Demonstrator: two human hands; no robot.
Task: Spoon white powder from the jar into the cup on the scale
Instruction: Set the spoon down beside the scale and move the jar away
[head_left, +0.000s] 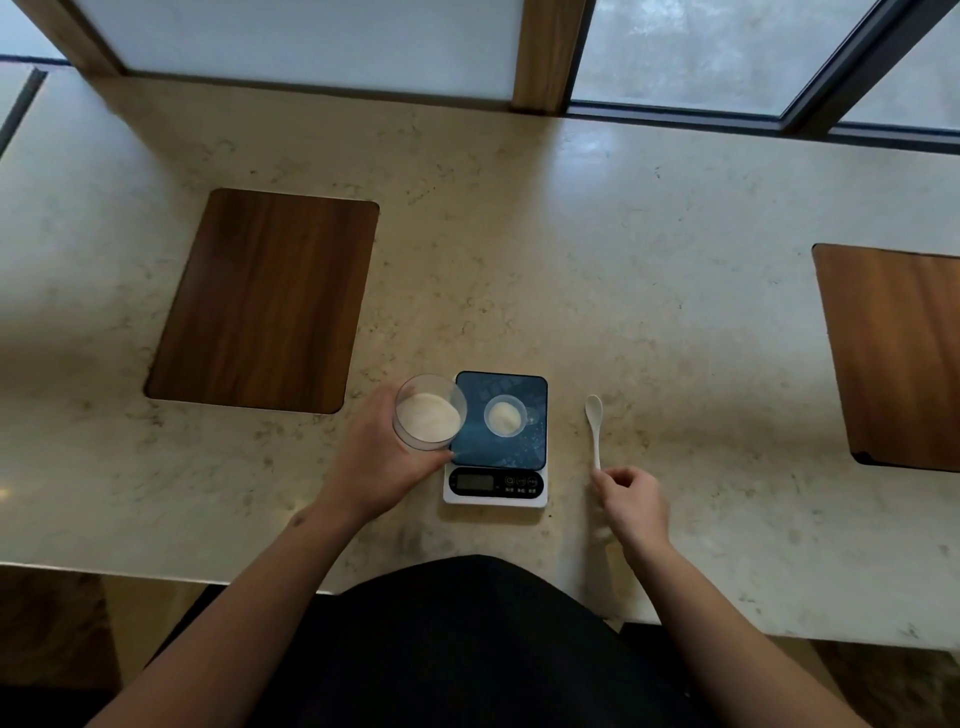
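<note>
A clear jar (429, 413) with white powder in it is held by my left hand (375, 457), tilted against the left edge of the scale (496, 467). On the scale's blue platform stands a small clear cup (505, 415) with some white powder inside. A white spoon (594, 427) lies on the counter right of the scale, bowl pointing away from me. My right hand (631, 501) has its fingertips on the near end of the spoon's handle.
The stone counter (649, 260) carries two inset wooden panels, one at the left (265, 301) and one at the far right (904, 353). Windows run along the back. The counter's front edge lies just below my forearms.
</note>
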